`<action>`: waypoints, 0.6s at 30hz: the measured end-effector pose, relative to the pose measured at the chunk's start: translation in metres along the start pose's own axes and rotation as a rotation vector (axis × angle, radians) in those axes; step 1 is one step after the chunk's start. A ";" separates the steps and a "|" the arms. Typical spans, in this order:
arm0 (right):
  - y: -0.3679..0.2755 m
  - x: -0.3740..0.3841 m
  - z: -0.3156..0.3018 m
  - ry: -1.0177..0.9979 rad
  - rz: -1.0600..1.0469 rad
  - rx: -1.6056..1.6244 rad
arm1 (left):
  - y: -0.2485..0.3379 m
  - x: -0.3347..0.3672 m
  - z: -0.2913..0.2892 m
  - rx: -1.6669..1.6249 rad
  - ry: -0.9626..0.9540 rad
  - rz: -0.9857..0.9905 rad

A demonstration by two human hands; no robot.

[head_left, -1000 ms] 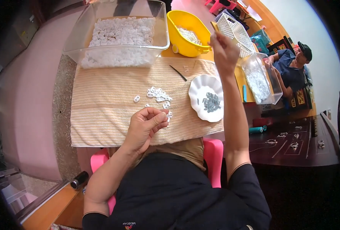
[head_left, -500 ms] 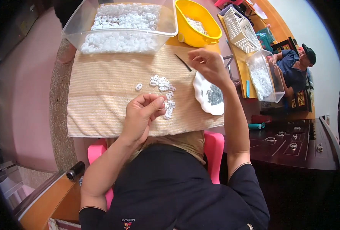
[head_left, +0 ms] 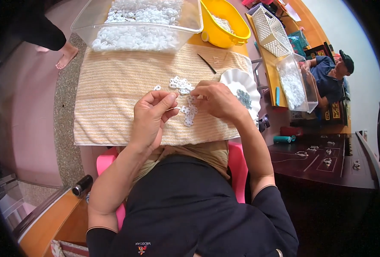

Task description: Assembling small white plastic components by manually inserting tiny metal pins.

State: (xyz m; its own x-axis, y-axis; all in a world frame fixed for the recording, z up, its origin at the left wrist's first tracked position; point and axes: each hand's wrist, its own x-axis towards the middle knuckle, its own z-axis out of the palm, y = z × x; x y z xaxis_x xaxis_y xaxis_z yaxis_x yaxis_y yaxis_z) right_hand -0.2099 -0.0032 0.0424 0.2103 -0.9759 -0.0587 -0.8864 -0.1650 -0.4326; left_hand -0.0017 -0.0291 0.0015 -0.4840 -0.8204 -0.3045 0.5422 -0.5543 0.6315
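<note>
My left hand [head_left: 150, 113] hovers over the striped towel with thumb and forefinger pinched together; a sliver of a small white plastic piece shows at the fingertips. Close to its right, my right hand [head_left: 221, 102] bends down with its fingers drawn together; what they hold, if anything, is hidden. Between and just beyond the hands lies a loose group of small white plastic pieces with holes [head_left: 181, 85], and one single piece [head_left: 157, 88] sits apart to the left. Beside my right hand stands a white scalloped dish [head_left: 236, 76] holding small dark grey bits [head_left: 244, 98].
A clear bin [head_left: 155, 43] full of white pieces and a yellow tub [head_left: 224, 36] stand at the far side. A thin black stick [head_left: 206, 63] lies on the towel [head_left: 108, 103]. At right, a person [head_left: 327, 79] works by another clear bin [head_left: 290, 85]. Someone's bare foot [head_left: 67, 55] shows far left.
My right hand has come from beyond the dish down and left to the white pieces, close to my left hand. The left stays pinched. A person's leg and foot have appeared at far left.
</note>
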 end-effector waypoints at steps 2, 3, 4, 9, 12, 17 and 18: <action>-0.003 0.000 0.002 -0.026 -0.009 -0.054 | 0.000 0.000 0.000 -0.006 0.001 0.001; -0.002 0.000 0.005 -0.035 0.018 -0.071 | 0.000 0.000 -0.001 -0.006 0.000 0.002; -0.002 0.000 0.007 -0.043 0.045 -0.088 | 0.000 0.001 -0.001 -0.007 -0.004 0.002; 0.001 -0.004 0.013 0.002 0.024 -0.090 | -0.003 0.001 -0.002 -0.009 -0.026 -0.008; 0.006 -0.008 0.018 0.093 -0.008 -0.003 | -0.004 0.000 0.000 0.009 -0.013 -0.027; 0.005 -0.019 0.022 0.267 -0.009 0.293 | -0.008 0.000 0.004 0.142 -0.071 -0.009; 0.002 -0.020 0.025 0.281 -0.024 0.452 | -0.009 -0.001 0.004 0.140 -0.082 -0.017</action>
State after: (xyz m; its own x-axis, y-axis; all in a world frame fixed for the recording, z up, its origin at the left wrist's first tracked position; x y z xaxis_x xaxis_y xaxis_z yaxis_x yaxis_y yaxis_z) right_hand -0.2053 0.0200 0.0204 0.0549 -0.9835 0.1723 -0.6033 -0.1702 -0.7792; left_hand -0.0093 -0.0227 -0.0007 -0.5496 -0.7939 -0.2601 0.4357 -0.5380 0.7216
